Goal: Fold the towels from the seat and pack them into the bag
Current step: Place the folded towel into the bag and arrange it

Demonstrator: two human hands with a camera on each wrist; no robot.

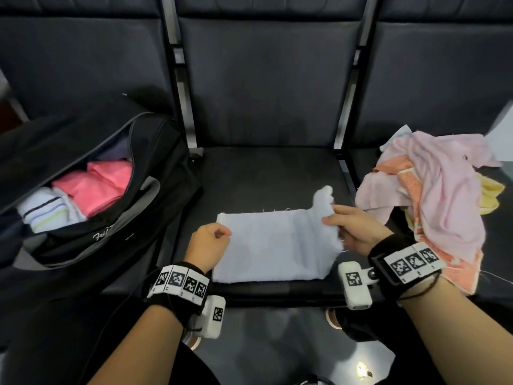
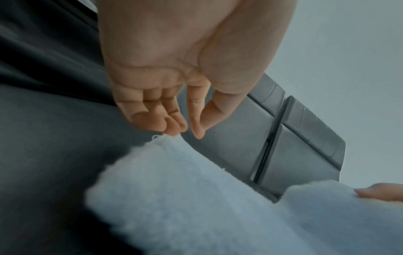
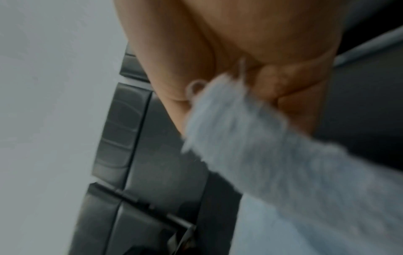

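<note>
Head view, nearest first: two forearms wearing black wrist straps with white coded tags reach over the front edge of the middle seat (image 1: 266,168). A pale blue towel (image 1: 266,245) lies flat on that seat, close to its near edge. At the towel's left edge, the left hand (image 1: 208,243) hovers with its fingers loosely curled; the left wrist view shows the fingertips (image 2: 174,127) just above the towel's corner, gripping nothing. On the right, the right hand (image 1: 352,229) pinches the towel's right end between thumb and fingers and lifts it, so that this end stands up off the seat in a soft peak. The right wrist view is blurred but shows the cloth caught in the fingers.

Further left, a black bag (image 1: 91,173) sits unzipped on the neighbouring seat, with a folded pink towel (image 1: 97,187) and a white striped cloth (image 1: 47,209) inside. Further right, a loose heap of pink, orange and yellow towels (image 1: 438,190) lies on the right-hand seat. Dark seat backs rise behind.
</note>
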